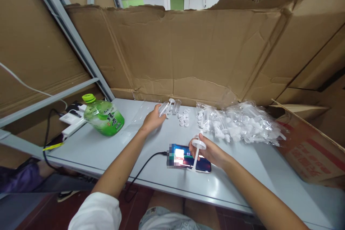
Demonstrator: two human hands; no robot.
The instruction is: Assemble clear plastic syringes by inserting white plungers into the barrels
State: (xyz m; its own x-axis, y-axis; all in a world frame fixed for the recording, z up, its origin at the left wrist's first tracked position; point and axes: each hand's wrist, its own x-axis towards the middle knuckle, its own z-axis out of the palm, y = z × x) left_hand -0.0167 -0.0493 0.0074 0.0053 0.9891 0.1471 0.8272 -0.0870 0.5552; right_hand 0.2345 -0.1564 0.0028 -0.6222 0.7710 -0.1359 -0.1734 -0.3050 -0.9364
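1. My left hand [153, 119] is stretched out across the bench [242, 172], fingers curled around a clear syringe barrel [165, 108] at the far side, close to the cardboard wall [194, 54]. The barrel is in my grip but lies low, near the bench top.
2. My right hand [208, 151] is nearer to me, closed on a white plunger [198, 148]. Its round flat top points up and its stem runs down past my fingers, above the phone [188, 158].
3. The phone lies flat on the bench with its screen lit and a dark cable [142, 169] plugged into its left end.
4. Just beside the barrel sits a small scatter of white caps [183, 118], and one more clear barrel [176, 106] stands near it.
5. To the right lies a clear bag of white parts [239, 124], well apart from my left hand and just beyond my right.
6. I judge that I am mid-assembly: one piece in each hand, not yet joined.
7. The next move seems to call for bringing both hands together in front of me, lining the plunger stem up with the open end of the barrel, and pushing it straight in without tilting.
8. A green bottle [104, 115] lies on its side at the far left, clear of the work.
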